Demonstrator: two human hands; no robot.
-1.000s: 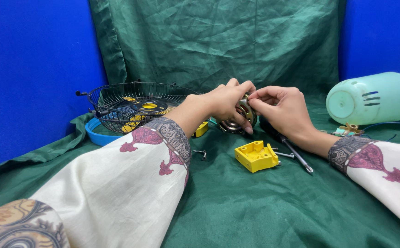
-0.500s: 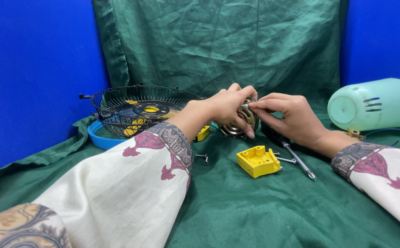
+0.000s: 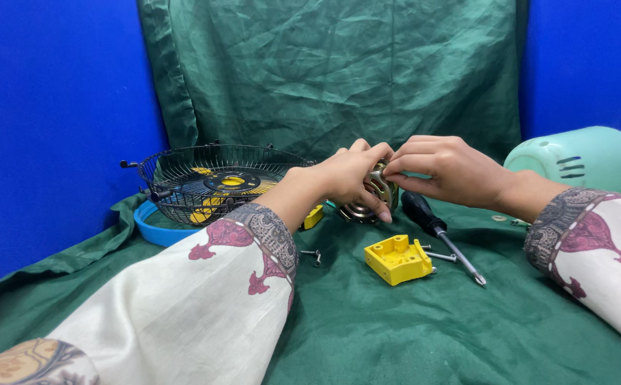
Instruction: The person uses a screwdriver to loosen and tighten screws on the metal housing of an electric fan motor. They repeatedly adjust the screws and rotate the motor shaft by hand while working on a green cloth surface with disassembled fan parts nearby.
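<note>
Both of my hands meet at the middle of the green cloth around a small round metal motor [image 3: 376, 194]. My left hand [image 3: 349, 178] grips it from the left and front, fingers wrapped over its side. From the right, my right hand [image 3: 442, 167] pinches its top edge with fingertips. Most of the motor is hidden by my fingers. A black-handled screwdriver [image 3: 439, 234] lies just below my right hand. In front of both hands sits a yellow plastic block [image 3: 398, 259].
A black wire fan guard [image 3: 214, 180] with yellow blades rests on a blue ring [image 3: 155, 229] at the left. A pale green fan housing [image 3: 581, 158] lies at the right. Loose screws [image 3: 312, 254] sit on the green cloth [image 3: 410, 328]; blue walls stand behind.
Both hands have stayed on the motor, shifting slightly. My right-hand fingers have moved up onto its top edge. The view has drifted a little.
</note>
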